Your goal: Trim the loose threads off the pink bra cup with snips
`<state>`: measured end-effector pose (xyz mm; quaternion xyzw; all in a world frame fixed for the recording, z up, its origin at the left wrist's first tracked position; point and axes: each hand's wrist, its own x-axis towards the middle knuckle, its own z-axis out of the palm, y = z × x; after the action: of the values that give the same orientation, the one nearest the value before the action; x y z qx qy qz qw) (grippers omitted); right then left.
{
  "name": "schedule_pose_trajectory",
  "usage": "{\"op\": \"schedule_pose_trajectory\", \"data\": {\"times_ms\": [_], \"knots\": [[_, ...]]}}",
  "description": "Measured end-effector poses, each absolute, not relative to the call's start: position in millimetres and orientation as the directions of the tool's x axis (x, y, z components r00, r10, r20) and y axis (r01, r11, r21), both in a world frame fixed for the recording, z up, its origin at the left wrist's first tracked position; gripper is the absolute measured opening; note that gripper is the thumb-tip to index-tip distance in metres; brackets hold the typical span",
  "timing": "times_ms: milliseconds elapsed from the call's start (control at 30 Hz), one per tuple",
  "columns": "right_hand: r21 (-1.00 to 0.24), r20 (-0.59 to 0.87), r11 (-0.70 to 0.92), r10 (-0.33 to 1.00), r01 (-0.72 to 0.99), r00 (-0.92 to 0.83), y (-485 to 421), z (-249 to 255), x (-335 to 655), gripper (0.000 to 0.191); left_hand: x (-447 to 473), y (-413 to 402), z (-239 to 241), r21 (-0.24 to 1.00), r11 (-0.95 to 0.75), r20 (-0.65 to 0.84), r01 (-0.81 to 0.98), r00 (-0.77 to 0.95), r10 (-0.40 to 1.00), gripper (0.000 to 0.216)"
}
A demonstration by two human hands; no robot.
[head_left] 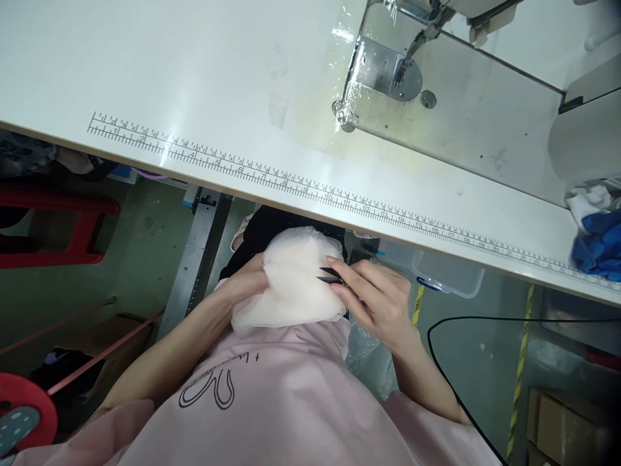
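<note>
A bundle of sheer white fabric (pixel 301 278) sits over my lap, below the table's front edge. My left hand (pixel 250 279) reaches into the fabric from the left; its fingers are hidden by the cloth, so their grip does not show. From the right, my right hand (pixel 373 291) is closed on small black thread snips (pixel 330 276). The snips' two pointed blades are apart and lie against the fabric's right side. My right thumb and index finger are at the snips, close to the cloth.
Above my hands runs a white table (pixel 218 84) with a printed ruler (pixel 286 181) along its front. A sewing machine (pixel 485 116) stands at the right, beside blue and white cloth (pixel 601 239). Red stools are at left; a black cable (pixel 431 336) hangs at right.
</note>
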<state>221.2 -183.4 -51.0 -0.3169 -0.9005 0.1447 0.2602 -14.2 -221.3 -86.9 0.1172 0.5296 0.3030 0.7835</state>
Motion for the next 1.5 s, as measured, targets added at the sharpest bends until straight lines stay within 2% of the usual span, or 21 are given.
{"op": "schedule_pose_trajectory", "data": {"times_ms": [500, 967, 1167, 1300, 1500], "knots": [[-0.352, 0.425, 0.794, 0.607, 0.495, -0.672, -183.1, -50.5, 208.1, 0.024, -13.7, -222.6, -86.8, 0.513, 0.792, -0.74, -0.332, 0.296, 0.604, 0.033], [-0.376, 0.445, 0.751, 0.66, 0.543, -0.605, -184.9, -53.6, 216.0, 0.023, -13.1, -220.4, -86.6, 0.485, 0.82, -0.779, -0.304, 0.275, 0.563, 0.036], [-0.201, 0.478, 0.836, 0.538, 0.51, -0.694, -185.1, -49.2, 223.4, 0.023, -13.2, -218.3, -84.7, 0.433, 0.833, -0.806, -0.344, 0.265, 0.529, 0.043], [-0.087, 0.494, 0.84, 0.503, 0.535, -0.709, -185.9, -46.8, 219.3, 0.021, -13.7, -220.1, -84.4, 0.444, 0.821, -0.795, -0.358, 0.265, 0.546, 0.047], [-0.031, 0.499, 0.834, 0.491, 0.552, -0.714, -186.9, -47.1, 214.1, 0.03, -13.8, -222.0, -89.8, 0.475, 0.808, -0.785, -0.348, 0.247, 0.568, 0.05]]}}
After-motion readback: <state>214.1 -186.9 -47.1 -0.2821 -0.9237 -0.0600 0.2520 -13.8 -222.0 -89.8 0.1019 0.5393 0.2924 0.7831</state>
